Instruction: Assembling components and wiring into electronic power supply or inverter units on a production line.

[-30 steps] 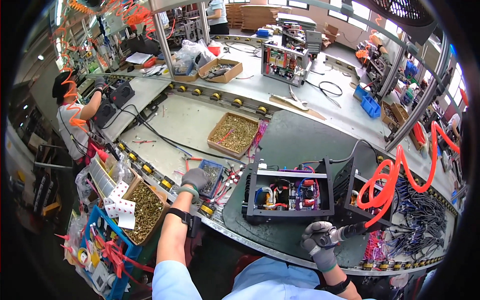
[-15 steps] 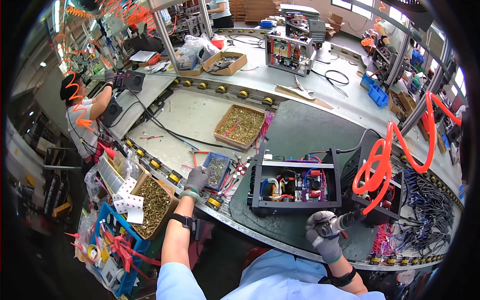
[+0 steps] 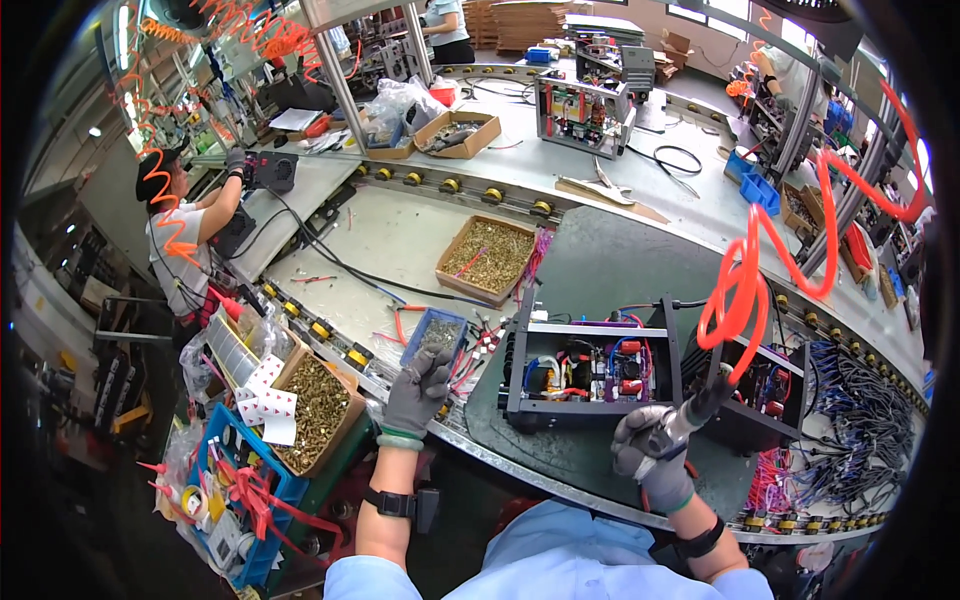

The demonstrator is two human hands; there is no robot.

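Observation:
My left hand (image 3: 415,396), in a grey glove, is just in front of a small blue tray (image 3: 421,327) of silvery screws. Its fingers are curled together, and whatever they may pinch is too small to see. Gripped in my gloved right hand (image 3: 652,455) is an air screwdriver (image 3: 690,413), fed by a red coiled hose (image 3: 735,290). Its tip is not plain to see. Beyond the hands an open black device casing (image 3: 592,375) lies on a dark green mat (image 3: 610,255), with wires and circuit parts inside. A second casing (image 3: 765,395) stands right of it, partly behind the hose.
A cardboard box (image 3: 487,258) of brass-coloured fasteners sits beyond the tray, another (image 3: 318,408) at the left. A blue crate (image 3: 270,500) holds red ties and tape. Bundled dark cables (image 3: 860,410) lie far right. A co-worker (image 3: 180,230) handles a black unit at the left.
My left hand has drawn back from the blue tray, rightward and toward me, fingers curling. My right hand has tilted the screwdriver upward, and the red hose has swung up.

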